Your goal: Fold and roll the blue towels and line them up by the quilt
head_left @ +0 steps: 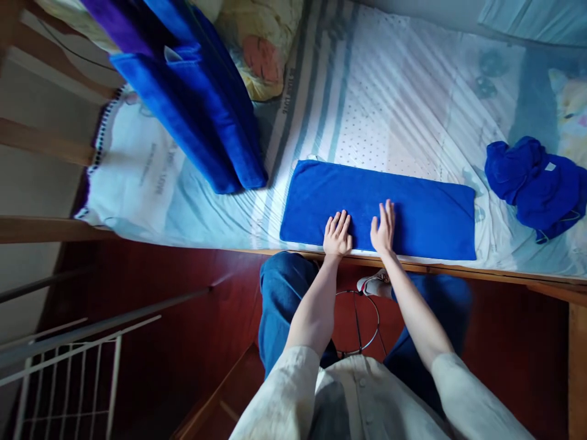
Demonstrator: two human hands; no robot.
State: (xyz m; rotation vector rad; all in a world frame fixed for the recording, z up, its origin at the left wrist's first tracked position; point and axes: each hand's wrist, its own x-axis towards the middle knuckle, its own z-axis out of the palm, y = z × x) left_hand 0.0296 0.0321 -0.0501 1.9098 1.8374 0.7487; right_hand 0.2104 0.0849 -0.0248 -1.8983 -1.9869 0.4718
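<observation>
A blue towel (pixel 431 214) lies flat in a long rectangle along the bed's near edge. On its front middle part rests my left hand (pixel 338 235), palm down with the fingers stretched out. My right hand (pixel 383 229) is a short way to the right, fingers extended and thumb apart, turned partly on its side over the cloth. Neither hand grips anything. At the far right of the bed sits a crumpled blue cloth (pixel 536 183) with a small white tag. To the left, folded blue cloths (pixel 197 110) form long strips, with a purple one (pixel 119 24) behind them.
The bed (pixel 389 91) has a patterned, wrinkled sheet and a wooden edge. A white pillow (pixel 132 165) and a yellowish printed pillow (pixel 257 49) are at the left. Below left stands a white metal rack (pixel 68 379). A thin wire ring (pixel 358 324) is between my legs.
</observation>
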